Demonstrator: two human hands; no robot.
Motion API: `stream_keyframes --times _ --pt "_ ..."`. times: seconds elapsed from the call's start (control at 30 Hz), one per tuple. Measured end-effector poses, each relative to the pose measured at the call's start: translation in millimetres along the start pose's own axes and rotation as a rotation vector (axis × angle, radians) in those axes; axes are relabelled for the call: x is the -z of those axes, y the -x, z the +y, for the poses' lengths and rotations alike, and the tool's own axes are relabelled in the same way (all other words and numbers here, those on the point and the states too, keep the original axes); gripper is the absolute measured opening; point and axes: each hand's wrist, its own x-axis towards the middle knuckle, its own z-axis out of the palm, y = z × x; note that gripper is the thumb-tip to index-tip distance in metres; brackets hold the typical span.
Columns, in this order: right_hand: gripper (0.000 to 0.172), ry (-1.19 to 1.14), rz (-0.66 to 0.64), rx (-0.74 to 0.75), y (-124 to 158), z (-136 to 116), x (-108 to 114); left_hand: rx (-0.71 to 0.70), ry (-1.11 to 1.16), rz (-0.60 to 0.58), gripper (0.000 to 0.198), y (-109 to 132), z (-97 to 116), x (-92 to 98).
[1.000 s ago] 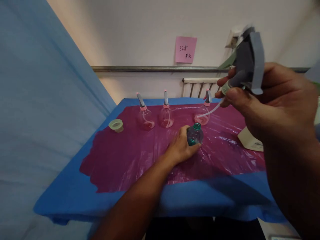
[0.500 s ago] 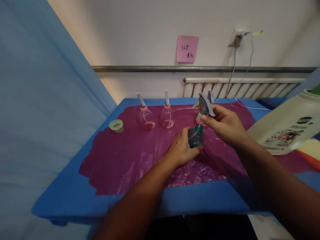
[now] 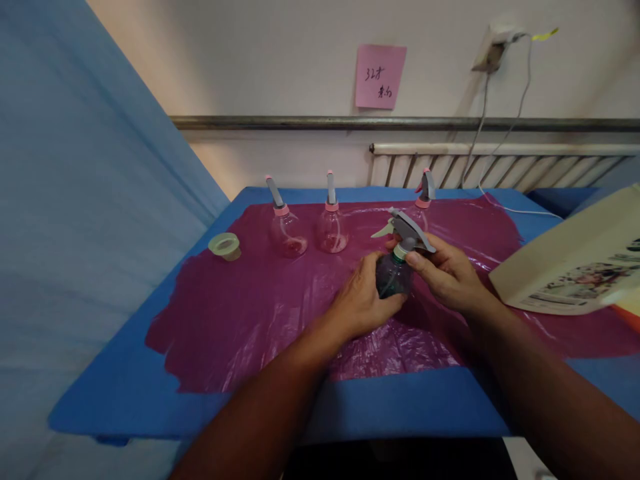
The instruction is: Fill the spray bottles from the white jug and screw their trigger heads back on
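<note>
My left hand [image 3: 369, 297] is wrapped round the body of a dark green see-through spray bottle [image 3: 393, 277], upright over the purple sheet. On the bottle's neck sits a grey spray head [image 3: 406, 230] with a pale green collar and trigger. The thumb and fingers of my right hand [image 3: 445, 270] close on this head at its collar. Behind stand three clear spray bottles with pink collars: a left one [image 3: 289, 235], a middle one [image 3: 333, 231] and a right one [image 3: 425, 203], partly hidden by the grey head.
A pale green cup [image 3: 225, 245] sits at the left on the purple plastic sheet [image 3: 240, 300], which covers much of the blue table [image 3: 120, 377]. At the right a large cream jug [image 3: 565, 267] leans. Behind are a radiator [image 3: 500, 167] and hanging cables [image 3: 484, 120].
My right hand has lowered the spray head, so its collar now meets the bottle's neck and the tube is inside. My left hand keeps its grip. The view has shifted slightly.
</note>
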Motion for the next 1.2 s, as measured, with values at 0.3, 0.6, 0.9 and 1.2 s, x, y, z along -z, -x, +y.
stream_keyframes --times 0.3,0.6,0.9,1.2 --pt "0.035 0.123 -0.026 0.043 6 6 0 -0.006 -0.007 0.013 0.087 -1 1 -0.5" --pt "0.034 0.15 0.116 0.023 10 12 -8 0.016 -0.019 0.011 0.083 -1 3 -0.2" --pt "0.044 0.011 0.343 -0.016 0 17 -28 -0.165 0.001 0.065 0.104 -1 -9 -5.9" --pt "0.047 -0.051 0.359 -0.027 -1 19 -33 -0.306 -0.024 0.026 0.104 0 -8 -0.5"
